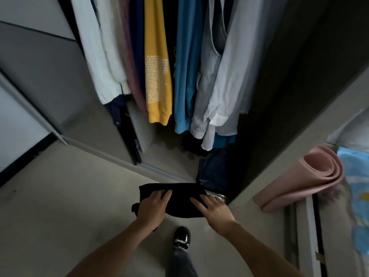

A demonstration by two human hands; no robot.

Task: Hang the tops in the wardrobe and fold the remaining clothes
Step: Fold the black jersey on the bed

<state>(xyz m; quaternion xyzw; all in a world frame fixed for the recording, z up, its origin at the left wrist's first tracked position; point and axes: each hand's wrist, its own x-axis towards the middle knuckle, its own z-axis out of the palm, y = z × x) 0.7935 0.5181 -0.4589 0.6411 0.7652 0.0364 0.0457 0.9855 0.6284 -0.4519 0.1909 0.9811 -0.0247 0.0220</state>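
Observation:
I hold a folded black garment point(180, 198) in the air in front of the open wardrobe, just above its bottom rail. My left hand point(153, 204) grips its left end, fingers over the top. My right hand point(213, 208) holds the right end the same way; both thumbs are hidden underneath. Above hang several tops: a white one point(95, 56), a yellow sweatshirt point(157, 76), blue shirts point(187, 76) and pale shirts point(229, 86). Dark blue folded jeans point(214, 170) lie on the wardrobe floor just beyond the black garment.
The grey sliding door point(60, 86) stands to the left, the dark wardrobe side panel point(299, 76) to the right. A rolled pink mat point(311, 176) leans by the panel, next to a blue patterned sheet point(357, 196). My black shoe point(180, 236) is on the floor below.

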